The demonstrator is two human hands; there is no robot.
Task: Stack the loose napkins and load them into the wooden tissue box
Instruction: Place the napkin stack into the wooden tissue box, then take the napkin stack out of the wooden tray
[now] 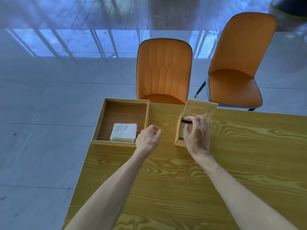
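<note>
Two bare hands work over a yellow wood-grain table (pixel 166 188). The right hand (pixel 197 135) lies across the top of the wooden tissue box (pixel 180 131), a small pale box standing near the table's far edge; its fingers are spread and curled over the box's open top, touching the rim. Whether they pinch anything inside cannot be told, since the hand covers most of the opening. The box's lid (pixel 200 108) stands tilted upward at the far side of the box, a flat pale panel with an oval slot cut in it (the slot shows lighter than the wood around it). The inside of the box, where it shows beside the fingers, is dark.

The left hand (pixel 148 138) hovers between the box and a shallow wooden tray (pixel 103 120), fingers loosely curled toward the palm and gripping nothing that can be seen. The tray sits at the table's far left corner, overhanging the edge. In its near right corner lies a squared stack of white napkins (pixel 123 132), the top sheet slightly creased and the edges neatly aligned.

Beyond the table stand two orange chairs (pixel 164 70) on a grey tiled floor.
</note>
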